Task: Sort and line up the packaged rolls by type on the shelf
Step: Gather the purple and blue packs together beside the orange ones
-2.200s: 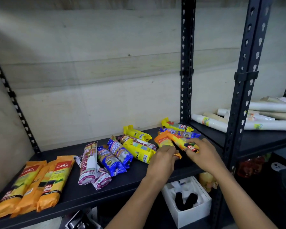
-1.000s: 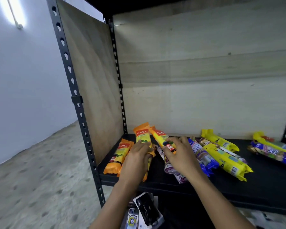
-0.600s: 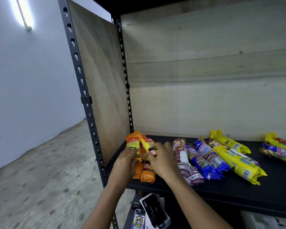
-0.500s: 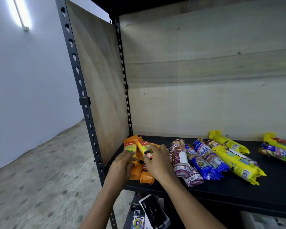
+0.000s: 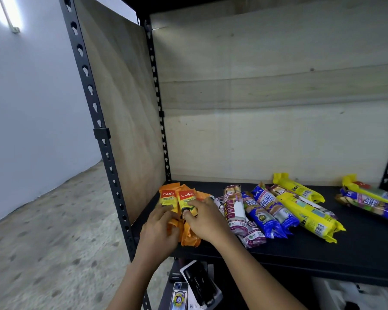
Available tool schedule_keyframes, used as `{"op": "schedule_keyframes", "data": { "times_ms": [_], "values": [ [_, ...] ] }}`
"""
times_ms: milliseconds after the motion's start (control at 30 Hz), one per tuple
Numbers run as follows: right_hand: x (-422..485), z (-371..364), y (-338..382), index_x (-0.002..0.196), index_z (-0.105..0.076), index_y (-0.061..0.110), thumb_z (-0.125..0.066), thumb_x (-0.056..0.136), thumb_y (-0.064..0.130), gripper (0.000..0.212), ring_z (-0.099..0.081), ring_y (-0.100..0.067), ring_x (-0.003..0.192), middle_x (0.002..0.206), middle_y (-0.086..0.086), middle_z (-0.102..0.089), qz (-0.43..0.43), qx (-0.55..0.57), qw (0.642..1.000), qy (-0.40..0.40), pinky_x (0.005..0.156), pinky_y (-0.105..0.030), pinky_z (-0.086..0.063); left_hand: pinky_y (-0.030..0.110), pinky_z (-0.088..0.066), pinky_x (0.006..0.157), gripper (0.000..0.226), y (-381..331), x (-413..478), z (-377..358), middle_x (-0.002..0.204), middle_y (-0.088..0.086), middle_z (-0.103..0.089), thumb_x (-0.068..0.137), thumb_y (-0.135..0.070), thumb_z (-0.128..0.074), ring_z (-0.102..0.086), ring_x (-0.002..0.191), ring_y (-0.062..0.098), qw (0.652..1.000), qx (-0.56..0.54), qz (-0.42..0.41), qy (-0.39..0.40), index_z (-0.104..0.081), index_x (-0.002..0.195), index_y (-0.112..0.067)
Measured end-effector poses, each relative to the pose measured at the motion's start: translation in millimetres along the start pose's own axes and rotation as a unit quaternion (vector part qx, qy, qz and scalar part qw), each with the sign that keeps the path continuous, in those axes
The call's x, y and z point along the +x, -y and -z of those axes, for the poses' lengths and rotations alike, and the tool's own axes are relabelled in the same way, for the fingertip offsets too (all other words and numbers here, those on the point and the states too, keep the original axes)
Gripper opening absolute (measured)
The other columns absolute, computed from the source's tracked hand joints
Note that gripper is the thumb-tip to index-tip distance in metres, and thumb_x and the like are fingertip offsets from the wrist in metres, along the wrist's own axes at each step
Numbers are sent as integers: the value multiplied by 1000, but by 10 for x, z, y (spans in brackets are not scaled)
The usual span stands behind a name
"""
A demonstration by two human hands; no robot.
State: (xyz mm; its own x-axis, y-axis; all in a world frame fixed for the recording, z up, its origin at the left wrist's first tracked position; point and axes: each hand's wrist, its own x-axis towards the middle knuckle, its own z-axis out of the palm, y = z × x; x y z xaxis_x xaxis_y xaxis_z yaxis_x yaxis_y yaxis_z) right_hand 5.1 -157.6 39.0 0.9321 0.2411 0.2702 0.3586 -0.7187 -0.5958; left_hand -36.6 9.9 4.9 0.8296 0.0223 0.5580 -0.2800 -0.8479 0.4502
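Bunching the orange rolls (image 5: 184, 198) at the left end of the shelf (image 5: 300, 249), with left hand (image 5: 160, 229) and right hand (image 5: 205, 220) both curling fingers over the crinkled lower halves. Probably risking pushing the front ends past the shelf edge and dropping one, or shoving the stack into the purple rolls (image 5: 233, 204) just beside, mixing types.

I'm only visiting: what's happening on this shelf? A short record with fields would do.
Place: black metal shelf with a wooden back panel
Left hand: holds the orange Casa rolls at the shelf's left end
Right hand: fingers curled on the same orange group
Next along: purple drawstring rolls, blue Singlet Handle rolls, yellow rolls
Far right: separate mixed pile
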Motion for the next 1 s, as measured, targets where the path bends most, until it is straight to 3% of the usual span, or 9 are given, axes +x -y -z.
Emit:
{"op": "schedule_keyframes", "data": {
  "times_ms": [200,300,433,500,633,733,833,1000],
  "values": [
    [-126,385,-147,132,-54,31,-47,99,43,36,-56,-12,112,129,5,-51,34,32,996,-74,85,-30,-53,31,-42,92,16,-313,98,-64,115,-3,-61,85,-26,-59,-50,114,13,996,-14,-31,-83,-70,95,-20],
    [-204,646,-344,123,-61,30,-51,98,37,28,-56,-9,104,119,8,-55,32,24,990,-133,81,-30,-53,32,-44,93,15,-532,158,-143,114,-4,-59,89,-26,-58,-50,115,14,994,-32,-60,-80,-69,98,-20],
    [-337,928,-705,119,-63,29,-54,94,28,26,-59,-13,97,109,5,-57,10,6,987,-160,81,-37,-53,24,-39,96,13,-865,222,-317,114,-3,-58,90,-20,-63,-49,114,12,991,-61,-95,-68,-68,102,-18],
    [-419,1008,-867,119,-63,26,-56,94,26,27,-60,-17,99,110,2,-57,-7,-12,986,-163,82,-39,-53,23,-42,92,15,-1017,256,-408,111,-5,-57,90,-21,-61,-52,109,10,990,-88,-99,-49,-67,103,-19],
    [-587,1061,-1087,130,-58,23,-54,95,27,35,-52,-18,118,125,0,-53,-39,-49,987,-148,91,-37,-50,4,-34,87,18,-1259,279,-605,116,-5,-55,93,-25,-60,-51,108,4,990,-117,-75,-4,-65,110,-21],
    [-670,1075,-1201,132,-55,25,-55,96,30,37,-43,-21,122,130,-1,-50,-56,-89,984,-147,95,-37,-47,16,-42,90,26,-1374,286,-716,123,-8,-51,94,-35,-58,-50,113,5,991,-120,-55,23,-62,118,-26],
    [-688,1096,-1289,132,-54,27,-57,96,39,39,-41,-21,119,129,0,-48,-63,-148,975,-152,92,-34,-45,18,-42,88,29,-1437,293,-782,130,-6,-48,94,-37,-59,-48,117,8,992,-113,-43,35,-59,121,-27],
    [-638,1201,-1421,131,-55,28,-54,97,39,36,-40,-22,122,132,-2,-47,-96,-170,969,-149,92,-34,-45,26,-49,84,30,-1617,385,-933,130,-6,-51,92,-42,-59,-48,119,12,992,-68,-89,55,-59,119,-28]
  ]
}}
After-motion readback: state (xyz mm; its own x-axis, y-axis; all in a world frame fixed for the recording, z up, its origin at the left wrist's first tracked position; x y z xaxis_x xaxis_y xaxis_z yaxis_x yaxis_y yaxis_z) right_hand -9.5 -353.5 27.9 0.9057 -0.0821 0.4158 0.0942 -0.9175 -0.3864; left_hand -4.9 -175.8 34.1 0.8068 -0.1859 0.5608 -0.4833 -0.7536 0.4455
